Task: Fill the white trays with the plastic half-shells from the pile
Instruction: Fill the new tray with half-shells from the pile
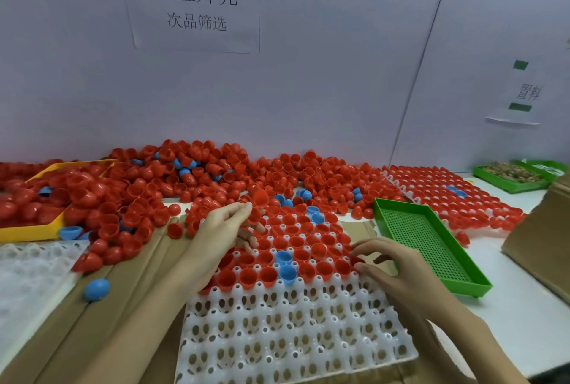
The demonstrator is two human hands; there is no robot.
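Left hand [228, 223] pinching red half-shell [260, 198] lifted from pile [191, 173] at frame centre; right hand [388, 263] seating another [357, 260] at white tray [293, 337] edge, lower rows unfilled.

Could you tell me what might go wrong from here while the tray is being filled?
The left hand holds several red half-shells at once over the filled rows; one could slip and knock seated shells. The right hand seats a shell at the white tray's edge pocket, where it could tip onto the cardboard.
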